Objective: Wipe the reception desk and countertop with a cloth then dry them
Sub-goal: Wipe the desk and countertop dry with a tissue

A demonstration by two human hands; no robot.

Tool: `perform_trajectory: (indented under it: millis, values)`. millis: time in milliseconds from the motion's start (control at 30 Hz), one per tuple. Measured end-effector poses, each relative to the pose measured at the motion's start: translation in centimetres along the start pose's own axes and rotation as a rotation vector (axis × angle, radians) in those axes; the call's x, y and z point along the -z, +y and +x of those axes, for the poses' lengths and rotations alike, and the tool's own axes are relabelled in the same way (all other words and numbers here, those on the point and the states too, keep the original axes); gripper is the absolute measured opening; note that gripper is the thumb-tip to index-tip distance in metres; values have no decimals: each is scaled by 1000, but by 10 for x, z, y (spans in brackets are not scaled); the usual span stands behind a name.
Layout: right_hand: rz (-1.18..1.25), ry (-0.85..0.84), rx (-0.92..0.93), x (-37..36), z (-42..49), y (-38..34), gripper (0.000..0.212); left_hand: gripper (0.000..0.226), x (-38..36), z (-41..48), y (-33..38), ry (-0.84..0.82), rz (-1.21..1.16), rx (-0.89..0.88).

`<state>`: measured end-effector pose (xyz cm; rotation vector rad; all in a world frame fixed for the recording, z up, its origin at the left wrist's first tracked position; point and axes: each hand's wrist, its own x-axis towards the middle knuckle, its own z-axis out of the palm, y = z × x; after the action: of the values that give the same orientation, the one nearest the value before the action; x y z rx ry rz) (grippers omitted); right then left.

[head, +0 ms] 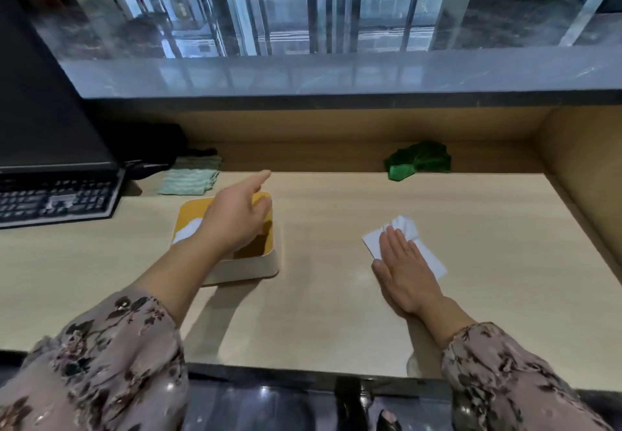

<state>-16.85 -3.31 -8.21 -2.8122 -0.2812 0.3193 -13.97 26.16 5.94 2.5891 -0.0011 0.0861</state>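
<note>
I see my right hand (404,269) lying flat, fingers straight, pressing a white paper tissue (432,262) onto the pale wooden desk (319,313). My left hand (235,222) hovers above a yellow-topped tissue box (192,210), index finger out, the rest loosely curled, holding nothing. Beyond the right fingertips lies a crumpled green cloth (417,159). Beyond the left is a folded striped pale-green cloth (190,180).

Light wood desk (336,313), w/ a keyboard (54,200) at the left edge and a striped cloth (190,178) just beside it, toward the back. A tissue box (249,267) (yellow top) sits left of centre. A white tissue (430,259) lies flat right of centre. Crumpled green cloth (419,160) at the back edge, right side.
</note>
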Motion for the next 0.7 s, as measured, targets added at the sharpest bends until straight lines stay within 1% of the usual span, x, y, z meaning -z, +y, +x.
perform_trajectory:
  millis: [33,100,133,167,267,333,367,433,500,567,600,633,667,700]
  values:
    - [10,-1,14,-6,-4,-19,96,51,9,-2,-10,17,1,17]
    - [36,-5,37,-20,-15,-63,74,51,24,-6,-29,39,21,60]
    - [49,-6,41,-29,-21,-86,69,51,31,-9,-39,46,27,80]
    - [57,1,42,-38,-27,-110,70,51,37,-13,-50,53,28,90]
    - [84,7,40,-62,-38,-172,91,51,51,-24,-78,50,33,101]
    - [120,-22,81,-74,-44,-209,104,53,56,-30,-94,46,63,143]
    - [130,-39,115,-79,-47,-227,106,56,57,-31,-101,45,74,184]
    - [109,-86,186,-89,-51,-257,97,65,57,-34,-114,33,20,307]
    - [58,-103,246,-94,-52,-270,85,74,54,-35,-123,16,-141,445]
    - [7,-104,300,-91,-50,-265,68,76,50,-35,-129,17,-320,570]
    - [-20,-110,326,-88,-50,-258,64,76,49,-35,-130,18,-405,628]
    - [-49,-107,343,-84,-49,-250,65,75,46,-34,-129,16,-477,669]
    - [-74,-88,346,-82,-48,-239,70,72,44,-34,-128,6,-525,695]
    - [-90,-70,326,-77,-47,-228,80,68,42,-33,-126,-2,-551,703]
